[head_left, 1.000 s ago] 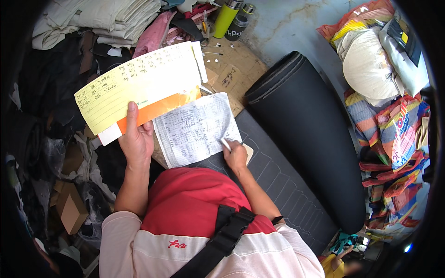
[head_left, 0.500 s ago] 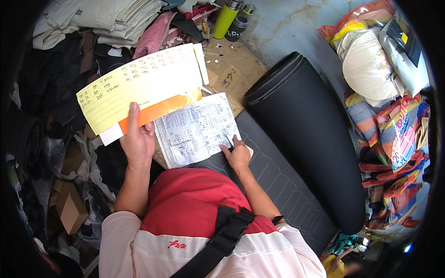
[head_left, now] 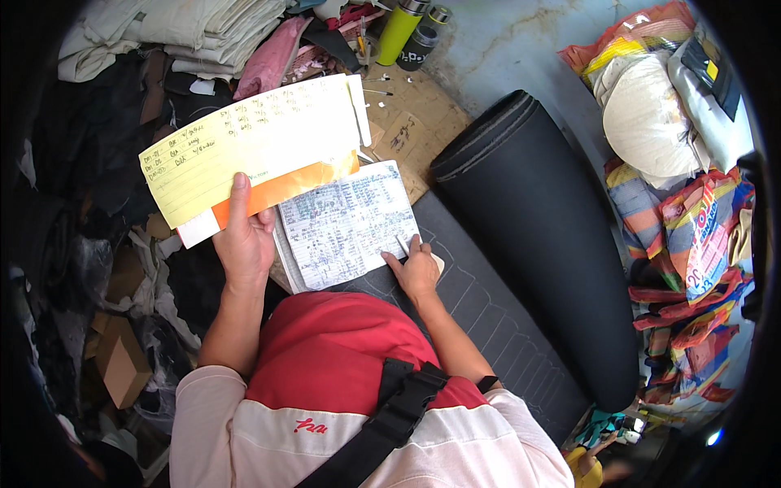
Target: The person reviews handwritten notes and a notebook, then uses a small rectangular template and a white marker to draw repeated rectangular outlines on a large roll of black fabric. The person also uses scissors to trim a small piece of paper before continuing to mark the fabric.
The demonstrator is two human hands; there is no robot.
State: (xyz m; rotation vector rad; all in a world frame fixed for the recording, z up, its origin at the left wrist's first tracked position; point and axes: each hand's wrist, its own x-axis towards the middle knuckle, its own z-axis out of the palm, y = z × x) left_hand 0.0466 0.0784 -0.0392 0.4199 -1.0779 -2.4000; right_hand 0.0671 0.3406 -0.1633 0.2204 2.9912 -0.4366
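Observation:
My left hand (head_left: 246, 236) pinches a stack of papers, thumb on top: a handwritten yellow lined sheet (head_left: 244, 134) with an orange envelope-like piece (head_left: 285, 191) and white paper under it. They are held tilted above the table, over the far left edge of an open notebook (head_left: 346, 232). Dense blue handwriting covers its page. At the notebook's near right corner, my right hand (head_left: 418, 270) has its fingers closed round a slim white stick (head_left: 403, 244); whether it is a pen or chalk I cannot tell. That hand rests at the page's edge.
Under the notebook lies a black sheet (head_left: 496, 317) with pale outlines drawn on it. A large black roll (head_left: 537, 244) lies to the right. Bottles (head_left: 400, 32) stand at the back. Folded pale cloth (head_left: 203, 32) is piled far left, and bags (head_left: 651, 114) hang right.
The papers in my left hand have shifted slightly to the right. The notebook's visible page looks flatter, and the fold down its middle no longer shows. My right hand has barely moved.

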